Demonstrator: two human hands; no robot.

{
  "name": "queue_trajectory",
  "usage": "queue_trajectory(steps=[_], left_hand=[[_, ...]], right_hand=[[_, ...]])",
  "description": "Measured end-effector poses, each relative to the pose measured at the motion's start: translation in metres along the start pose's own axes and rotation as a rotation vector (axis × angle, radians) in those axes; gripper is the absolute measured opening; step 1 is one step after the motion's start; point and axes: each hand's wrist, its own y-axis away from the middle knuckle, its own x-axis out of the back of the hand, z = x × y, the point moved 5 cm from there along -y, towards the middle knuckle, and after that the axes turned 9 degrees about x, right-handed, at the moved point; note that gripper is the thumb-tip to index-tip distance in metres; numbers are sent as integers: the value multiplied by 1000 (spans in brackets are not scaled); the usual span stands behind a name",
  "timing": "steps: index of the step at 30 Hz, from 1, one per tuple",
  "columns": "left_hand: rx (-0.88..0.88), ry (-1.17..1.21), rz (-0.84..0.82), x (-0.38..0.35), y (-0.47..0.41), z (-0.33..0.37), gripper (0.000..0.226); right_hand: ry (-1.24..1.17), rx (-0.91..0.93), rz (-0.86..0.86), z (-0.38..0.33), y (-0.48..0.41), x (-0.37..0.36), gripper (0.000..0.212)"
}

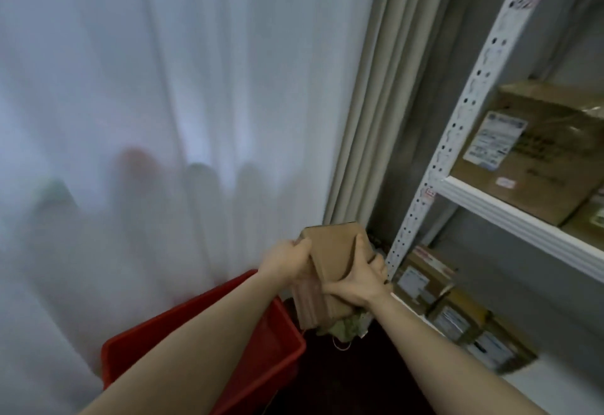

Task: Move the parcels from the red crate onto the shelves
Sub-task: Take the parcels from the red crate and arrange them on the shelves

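The parcel [333,251] is plain brown cardboard. The crate [163,329], near left, is bright red. The far curtain [179,71] is sheer white, with blurred red and green blotches showing through it low on the left. The drape [369,120] right of it is beige. The shelf post [456,133] is white with rows of dark holes. The boxes [539,186] are brown, and their labels [496,140] are white with blue print. The floor [343,382] is dark.

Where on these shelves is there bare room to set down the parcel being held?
Best spot: the bare white lower shelf board, on the near side of the row of small labelled boxes. There is open height above that row too. The upper shelf is crowded: a large box sits against the upright, with another beside it.
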Motion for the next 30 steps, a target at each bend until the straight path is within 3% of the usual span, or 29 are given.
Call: queue_trajectory(steps=[2,5,7,9,14,18,23,26,28,30], left_hand=[[-121,-92,38,0,18,17,38],[-322,-429,34,-6,41,35,87],[-426,-748,-15,-18,57,42,120],[-461,-913,-54,-30,70,44,144],[-560,-1020,-22,-48,99,81,157],[-549,-978,-68,-54,121,104,155],[-525,-847,-84,-53,125,112,143],[-520,-408,-108,-54,135,125,121],[-481,-73,-134,-51,140,134,104],[-451,83,-117,-48,144,141,97]], right_hand=[[-115,-32,51,13,13,25,137],[-385,-73,118,33,33,62,143],[-627,-63,113,45,48,82,130],[-862,-43,68,52,62,98,115],[-960,17,-8,71,94,137,102],[-968,38,1,86,114,163,84],[-1242,-84,47,113,125,180,67],[-1300,-162,88,127,127,186,50],[-1323,-191,84,132,126,186,62],[-1373,-181,76,135,123,186,82]])
